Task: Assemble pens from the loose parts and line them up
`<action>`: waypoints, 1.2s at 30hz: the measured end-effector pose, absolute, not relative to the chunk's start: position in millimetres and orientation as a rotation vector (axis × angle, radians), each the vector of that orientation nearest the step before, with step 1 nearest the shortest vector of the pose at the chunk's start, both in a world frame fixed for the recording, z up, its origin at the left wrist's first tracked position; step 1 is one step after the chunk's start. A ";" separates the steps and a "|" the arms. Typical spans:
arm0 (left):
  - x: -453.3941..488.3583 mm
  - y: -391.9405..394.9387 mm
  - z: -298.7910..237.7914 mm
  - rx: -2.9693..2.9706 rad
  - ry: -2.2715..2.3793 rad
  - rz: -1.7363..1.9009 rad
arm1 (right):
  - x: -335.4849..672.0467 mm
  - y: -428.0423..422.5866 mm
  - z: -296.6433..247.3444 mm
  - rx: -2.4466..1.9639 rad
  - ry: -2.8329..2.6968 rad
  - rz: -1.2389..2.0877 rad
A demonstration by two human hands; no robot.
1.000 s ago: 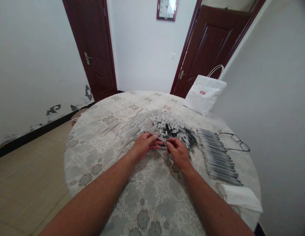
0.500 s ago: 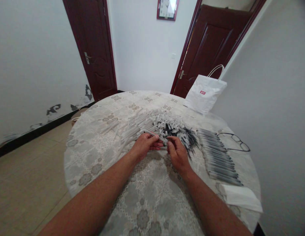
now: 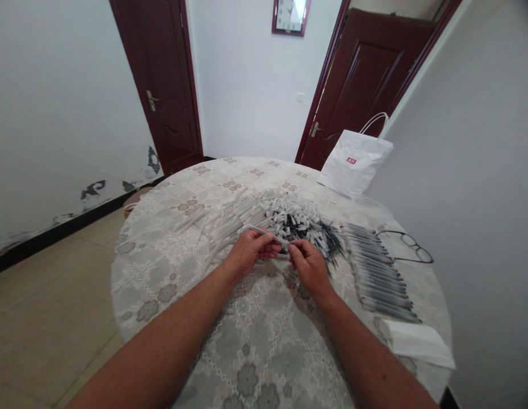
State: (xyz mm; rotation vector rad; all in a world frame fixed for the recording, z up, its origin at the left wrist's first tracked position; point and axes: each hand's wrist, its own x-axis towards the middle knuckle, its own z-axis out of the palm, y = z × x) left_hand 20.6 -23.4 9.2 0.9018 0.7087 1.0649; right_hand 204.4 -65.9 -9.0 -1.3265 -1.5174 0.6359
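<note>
My left hand point(image 3: 252, 251) pinches a slim whitish pen barrel point(image 3: 258, 229) between thumb and fingers, with its far end pointing up to the left. At the barrel's right end, the thumb and fingers of my right hand point(image 3: 309, 266) close on it; any small part between those fingertips is hidden. Just beyond both hands lies a loose pile of translucent pen barrels point(image 3: 242, 215). Small white pieces, like pen caps point(image 3: 300, 205), and thin black pieces, like refills point(image 3: 331, 238), lie mixed at the pile's right.
Right of the pile, grey-looking pens point(image 3: 378, 272) lie side by side in a row. Eyeglasses point(image 3: 411, 247) rest beyond them, and a folded white cloth or paper point(image 3: 417, 342) lies nearer. A white bag point(image 3: 355, 162) stands at the back right of the round table point(image 3: 247, 352).
My right hand's fingers have closed up against the barrel's right end, with the dark tip there no longer showing. The left hand has hardly moved.
</note>
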 end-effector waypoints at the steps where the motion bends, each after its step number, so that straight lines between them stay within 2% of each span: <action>1: 20.8 -23.7 9.5 0.903 0.710 1.069 | 204.2 -66.2 -9.0 -1.313 -1.527 0.592; 5: 21.0 -24.6 10.8 0.905 0.713 1.075 | 203.2 -68.7 -5.9 -1.274 -1.600 0.387; 9: 20.7 -25.0 10.7 0.916 0.715 1.062 | 203.2 -72.4 -0.4 -1.305 -1.662 0.326; 20: 20.1 -24.2 8.0 0.955 0.718 1.012 | 204.5 -72.1 -8.7 -1.353 -1.634 0.613; 29: 19.9 -25.8 9.3 0.958 0.707 1.023 | 202.2 -76.0 -2.9 -1.347 -1.668 0.442; 36: 20.2 -24.7 9.2 0.974 0.701 1.009 | 204.3 -74.3 -6.9 -1.333 -1.637 0.582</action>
